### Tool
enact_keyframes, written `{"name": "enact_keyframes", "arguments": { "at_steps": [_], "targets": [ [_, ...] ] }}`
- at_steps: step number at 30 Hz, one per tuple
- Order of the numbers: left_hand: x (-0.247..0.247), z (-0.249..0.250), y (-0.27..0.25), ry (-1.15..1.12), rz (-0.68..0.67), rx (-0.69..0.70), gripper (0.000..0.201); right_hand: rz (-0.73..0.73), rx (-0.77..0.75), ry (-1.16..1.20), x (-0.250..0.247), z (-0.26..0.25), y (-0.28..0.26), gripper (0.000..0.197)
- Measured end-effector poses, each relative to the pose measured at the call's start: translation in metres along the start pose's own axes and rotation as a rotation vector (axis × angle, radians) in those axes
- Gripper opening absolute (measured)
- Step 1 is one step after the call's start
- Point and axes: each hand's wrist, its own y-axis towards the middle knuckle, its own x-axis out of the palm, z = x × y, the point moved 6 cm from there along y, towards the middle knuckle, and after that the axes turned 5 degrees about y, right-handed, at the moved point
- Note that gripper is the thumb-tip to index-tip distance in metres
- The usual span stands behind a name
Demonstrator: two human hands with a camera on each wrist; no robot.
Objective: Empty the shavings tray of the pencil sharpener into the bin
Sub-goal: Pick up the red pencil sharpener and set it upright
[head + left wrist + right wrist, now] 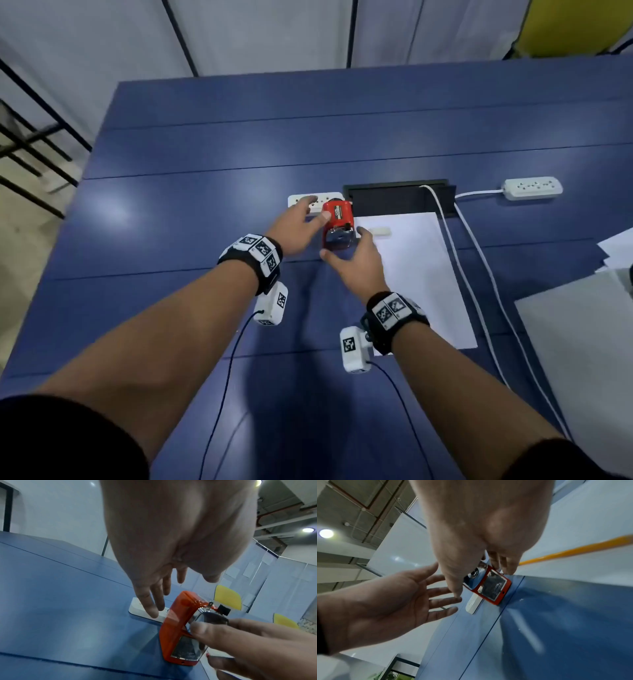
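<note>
Standing upright on the blue surface (205, 171), the red pencil sharpener (337, 222) is flanked by both hands. The left hand (301, 226) is held beside it with fingers (150, 605) spread apart, gripping nothing; the right hand (356, 263) is likewise splayed at its transparent shavings tray (187, 649). Bare surface is left nearer than the fingers; a white power strip (147, 609) lies just beyond them.

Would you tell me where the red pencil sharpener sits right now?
In the head view, the pencil sharpener stands mid-table between both hands, in front of the white power strip, beside the paper sheet.

Red pencil sharpener (337, 222) stands upright on blue table (205, 171) (shavings tray (186, 649) still inserted).
</note>
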Motion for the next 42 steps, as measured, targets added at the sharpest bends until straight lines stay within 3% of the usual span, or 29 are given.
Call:
{"name": "enact_keyframes", "arguments": {
  "at_steps": [6, 10, 14, 21, 31, 42],
  "targets": [
    [0.019, -0.007, 0.024, 0.052, -0.093, -0.062, 0.061, 0.138, 0.028, -0.027, 0.021, 0.005, 0.032, 0.085],
    [0.022, -0.017, 0.029, 0.035, -0.095, -0.074, 0.053, 0.216, 0.03, -0.052, 0.024, 0.009, 0.04, 0.078],
    [0.017, -0.027, 0.016, 0.033, -0.127, -0.03, 0.048, 0.199, 0.012, -0.068, 0.025, 0.011, 0.034, 0.07],
    [-0.015, -0.063, -0.079, 0.094, -0.113, -0.003, 0.04, 0.009, -0.049, -0.058, 0.04, 0.004, -0.04, 0.057],
    [-0.01, -0.14, -0.275, 0.054, -0.122, 0.038, 0.027, -0.401, -0.073, -0.139, 0.08, 0.02, -0.187, 0.073],
    [0.021, -0.194, -0.343, 0.064, -0.066, -0.027, 0.033, -0.586, -0.209, -0.289, 0.116, 0.028, -0.254, 0.077]
  ]
}}
